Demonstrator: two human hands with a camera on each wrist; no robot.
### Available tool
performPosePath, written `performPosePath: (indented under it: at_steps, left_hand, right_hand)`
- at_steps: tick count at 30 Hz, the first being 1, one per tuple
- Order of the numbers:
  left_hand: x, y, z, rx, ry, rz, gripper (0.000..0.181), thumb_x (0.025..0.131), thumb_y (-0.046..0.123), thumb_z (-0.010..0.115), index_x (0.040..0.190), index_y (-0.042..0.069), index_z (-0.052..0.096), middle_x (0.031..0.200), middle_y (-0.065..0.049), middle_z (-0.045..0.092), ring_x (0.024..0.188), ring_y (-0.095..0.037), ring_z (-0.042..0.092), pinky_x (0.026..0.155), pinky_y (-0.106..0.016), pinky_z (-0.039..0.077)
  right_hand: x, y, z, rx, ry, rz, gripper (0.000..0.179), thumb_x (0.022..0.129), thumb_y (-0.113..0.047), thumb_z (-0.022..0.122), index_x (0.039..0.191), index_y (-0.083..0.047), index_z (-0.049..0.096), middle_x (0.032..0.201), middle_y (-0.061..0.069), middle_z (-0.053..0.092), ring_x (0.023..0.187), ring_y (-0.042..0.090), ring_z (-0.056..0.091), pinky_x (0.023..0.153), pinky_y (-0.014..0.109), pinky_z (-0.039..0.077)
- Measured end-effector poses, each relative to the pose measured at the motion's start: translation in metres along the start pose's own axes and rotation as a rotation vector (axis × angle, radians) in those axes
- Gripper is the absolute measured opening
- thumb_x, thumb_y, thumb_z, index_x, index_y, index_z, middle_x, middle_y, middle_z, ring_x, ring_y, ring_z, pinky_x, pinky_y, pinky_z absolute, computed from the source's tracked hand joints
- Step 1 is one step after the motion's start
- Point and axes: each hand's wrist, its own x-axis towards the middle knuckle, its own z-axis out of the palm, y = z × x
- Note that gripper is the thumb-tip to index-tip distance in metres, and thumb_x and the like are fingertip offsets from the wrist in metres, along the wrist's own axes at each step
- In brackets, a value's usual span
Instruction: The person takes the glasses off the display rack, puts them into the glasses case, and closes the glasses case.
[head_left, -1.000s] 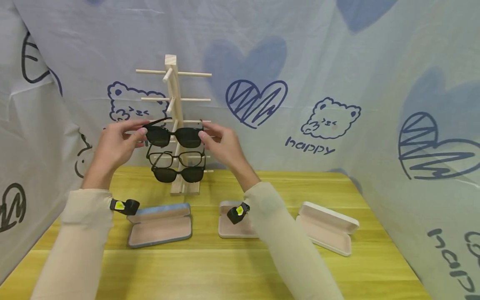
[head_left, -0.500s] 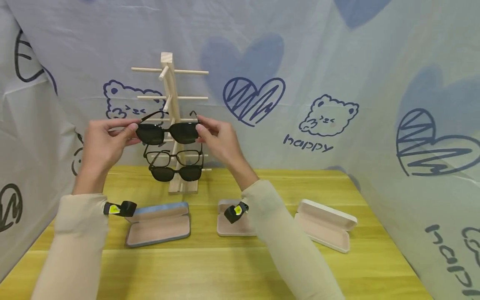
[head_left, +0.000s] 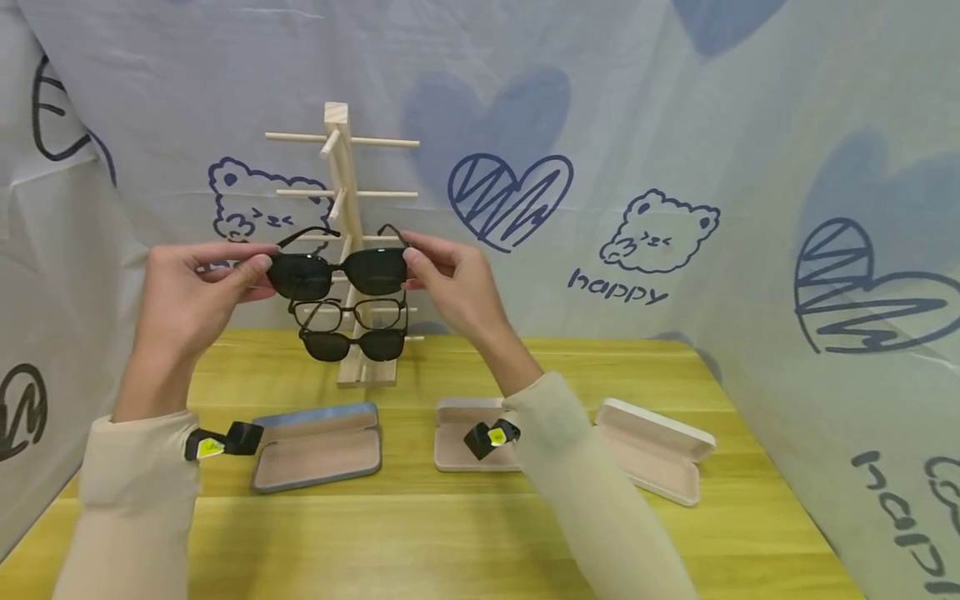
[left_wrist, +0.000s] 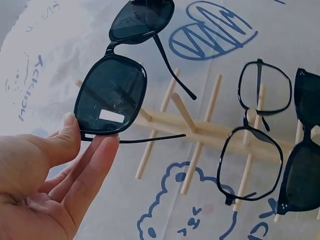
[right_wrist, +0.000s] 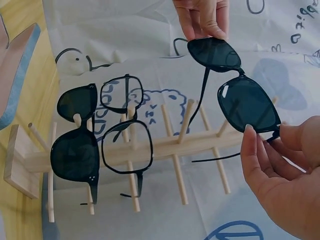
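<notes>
Between both hands a pair of dark sunglasses [head_left: 375, 271] is held up level, its temples pointing back at the wooden display stand [head_left: 341, 167]. My left hand [head_left: 191, 292] pinches the left hinge corner between thumb and fingers. At the opposite corner my right hand [head_left: 457, 287] pinches the frame the same way. In the left wrist view the sunglasses [left_wrist: 112, 92] hang apart from the pegs, with a small white patch on one lens. Lower on the stand sit clear-lens eyeglasses [head_left: 378, 314] and, beneath them, a second pair of sunglasses [head_left: 382, 345].
Three glasses cases lie with lids up on the yellow wood-grain table [head_left: 450, 542]: a blue one [head_left: 318, 462] at left, a pale one [head_left: 453, 454] mid-table, partly behind the right wrist camera, and a white one [head_left: 667, 471] at right. A printed cloth [head_left: 510, 83] hangs behind.
Both hands have drawn the sunglasses toward me, away from the stand, so they look larger. The left hand has shifted left and nearer. The glasses on the stand stay put.
</notes>
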Motion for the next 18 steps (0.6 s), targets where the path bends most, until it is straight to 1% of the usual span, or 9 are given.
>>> performPosePath:
  at_steps: [3, 5, 8, 11, 13, 18]
  left_hand:
    - [-0.006, 0.003, -0.001, 0.052, -0.004, -0.002, 0.035, 0.097, 0.017, 0.073, 0.124, -0.004, 0.072, 0.082, 0.035, 0.068, 0.069, 0.005, 0.074, 0.083, -0.006, 0.054]
    - [-0.01, 0.005, -0.001, 0.069, -0.003, -0.001, 0.036, 0.096, 0.019, 0.073, 0.125, -0.003, 0.072, 0.08, 0.036, 0.068, 0.069, 0.005, 0.074, 0.084, -0.005, 0.053]
    - [-0.016, 0.008, 0.001, 0.054, -0.004, 0.008, 0.035, 0.096, 0.018, 0.074, 0.124, -0.002, 0.073, 0.082, 0.036, 0.069, 0.069, 0.004, 0.074, 0.084, -0.005, 0.051]
    - [-0.021, 0.013, 0.005, 0.004, 0.0, 0.05, 0.031, 0.094, 0.013, 0.075, 0.121, -0.004, 0.074, 0.085, 0.033, 0.071, 0.069, 0.002, 0.075, 0.079, -0.006, 0.055]
    - [-0.025, 0.015, 0.007, -0.02, -0.001, 0.077, 0.029, 0.094, 0.011, 0.075, 0.119, -0.005, 0.075, 0.087, 0.031, 0.072, 0.07, 0.001, 0.075, 0.08, -0.007, 0.055]
    - [-0.034, 0.02, 0.014, -0.046, -0.022, 0.12, 0.026, 0.093, 0.009, 0.076, 0.116, -0.004, 0.076, 0.092, 0.027, 0.074, 0.071, 0.0, 0.076, 0.079, -0.009, 0.057]
  right_hand:
    - [-0.005, -0.003, -0.003, -0.001, 0.003, -0.016, 0.034, 0.104, -0.01, 0.06, 0.137, 0.0, 0.065, 0.115, 0.023, 0.075, 0.09, 0.037, 0.076, 0.088, 0.041, 0.063]
    - [-0.008, -0.004, -0.005, -0.005, 0.002, -0.024, 0.034, 0.105, -0.01, 0.06, 0.136, -0.001, 0.066, 0.114, 0.023, 0.075, 0.089, 0.036, 0.076, 0.086, 0.039, 0.064]
    - [-0.014, -0.006, -0.01, -0.012, -0.005, -0.031, 0.034, 0.105, -0.01, 0.06, 0.137, -0.001, 0.066, 0.112, 0.023, 0.075, 0.088, 0.037, 0.075, 0.084, 0.036, 0.064]
    - [-0.02, -0.007, -0.014, -0.02, -0.007, -0.033, 0.034, 0.104, -0.01, 0.06, 0.137, -0.001, 0.065, 0.111, 0.023, 0.075, 0.087, 0.037, 0.075, 0.084, 0.035, 0.064]
    - [-0.024, -0.007, -0.017, -0.032, 0.0, -0.031, 0.034, 0.104, -0.011, 0.061, 0.137, -0.001, 0.065, 0.109, 0.023, 0.075, 0.085, 0.032, 0.075, 0.083, 0.033, 0.064]
    - [-0.037, -0.008, -0.025, -0.055, 0.022, -0.004, 0.034, 0.104, -0.012, 0.062, 0.136, -0.002, 0.066, 0.105, 0.02, 0.075, 0.081, 0.012, 0.071, 0.085, 0.029, 0.063]
